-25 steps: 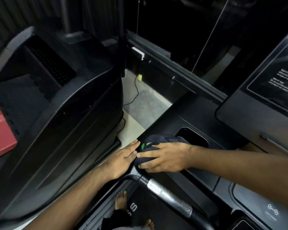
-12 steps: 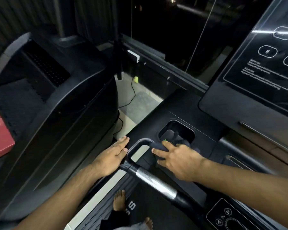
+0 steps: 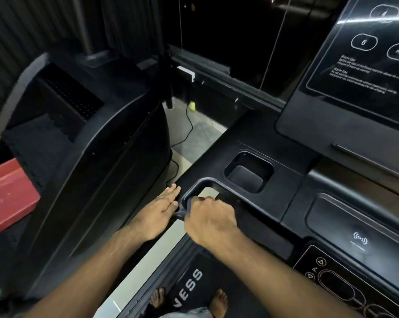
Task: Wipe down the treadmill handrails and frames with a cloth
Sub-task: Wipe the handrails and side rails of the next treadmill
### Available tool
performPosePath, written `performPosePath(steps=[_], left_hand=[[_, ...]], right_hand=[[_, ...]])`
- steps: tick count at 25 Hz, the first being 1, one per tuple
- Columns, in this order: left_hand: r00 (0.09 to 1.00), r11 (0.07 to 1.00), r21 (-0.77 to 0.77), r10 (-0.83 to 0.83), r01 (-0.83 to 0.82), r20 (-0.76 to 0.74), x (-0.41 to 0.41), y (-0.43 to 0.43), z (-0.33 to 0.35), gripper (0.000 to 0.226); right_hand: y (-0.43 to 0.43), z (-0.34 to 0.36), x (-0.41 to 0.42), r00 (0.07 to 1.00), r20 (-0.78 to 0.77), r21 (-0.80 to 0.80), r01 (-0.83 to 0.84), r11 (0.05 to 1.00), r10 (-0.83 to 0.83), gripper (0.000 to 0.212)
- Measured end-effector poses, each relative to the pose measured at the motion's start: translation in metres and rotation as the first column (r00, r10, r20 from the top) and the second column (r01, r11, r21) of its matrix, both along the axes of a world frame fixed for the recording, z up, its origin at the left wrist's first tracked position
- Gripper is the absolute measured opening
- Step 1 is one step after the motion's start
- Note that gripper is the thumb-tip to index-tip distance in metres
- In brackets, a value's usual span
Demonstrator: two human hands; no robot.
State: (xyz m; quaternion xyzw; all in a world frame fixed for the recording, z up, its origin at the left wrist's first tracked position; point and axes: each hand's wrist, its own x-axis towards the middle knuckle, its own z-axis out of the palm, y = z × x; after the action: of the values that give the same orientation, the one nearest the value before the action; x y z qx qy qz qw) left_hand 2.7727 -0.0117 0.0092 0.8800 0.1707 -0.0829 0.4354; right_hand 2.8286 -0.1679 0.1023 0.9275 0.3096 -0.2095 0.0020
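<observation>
My right hand (image 3: 211, 220) is closed around the black looped handrail (image 3: 219, 183) at the treadmill's left front corner, with a dark cloth (image 3: 189, 204) bunched under the fingers; only a small dark edge of cloth shows. My left hand (image 3: 160, 207) lies flat, fingers together, against the outer left edge of the treadmill frame beside the handrail. The silver grip section of the rail is hidden under my right hand and forearm.
A cup-holder recess (image 3: 249, 173) sits just beyond the handrail. The console panel (image 3: 363, 65) rises at the upper right, with control buttons (image 3: 320, 267) at lower right. Another black machine (image 3: 79, 145) stands close on the left. A cable (image 3: 189, 131) runs across the floor gap.
My right hand has moved with the cloth from the cup-holder recess back and down onto the handrail loop, now gripping it. The left hand has stayed at the frame's edge.
</observation>
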Motion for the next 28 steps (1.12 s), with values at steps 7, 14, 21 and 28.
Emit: performPosePath(steps=[7, 14, 21, 28], left_hand=[[0.996, 0.996, -0.036, -0.088, 0.087, -0.013, -0.01, 0.012, 0.001, 0.048], [0.982, 0.982, 0.003, -0.19, 0.19, 0.022, -0.014, 0.022, 0.0, 0.05], [0.957, 0.959, 0.081, -0.278, 0.272, 0.083, -0.019, 0.024, -0.001, 0.055], [0.936, 0.93, 0.155, -0.345, 0.332, 0.066, -0.021, 0.023, 0.007, 0.057]], right_hand=[[0.039, -0.036, -0.027, 0.995, 0.074, -0.167, 0.083, 0.982, -0.071, 0.07], [0.04, -0.063, -0.034, 0.948, 0.291, -0.059, 0.153, 0.986, -0.129, 0.073], [0.003, -0.067, -0.043, 0.908, 0.4, -0.044, 0.158, 0.987, -0.127, 0.082], [-0.03, -0.066, -0.052, 0.869, 0.461, -0.081, 0.242, 0.967, -0.18, 0.091]])
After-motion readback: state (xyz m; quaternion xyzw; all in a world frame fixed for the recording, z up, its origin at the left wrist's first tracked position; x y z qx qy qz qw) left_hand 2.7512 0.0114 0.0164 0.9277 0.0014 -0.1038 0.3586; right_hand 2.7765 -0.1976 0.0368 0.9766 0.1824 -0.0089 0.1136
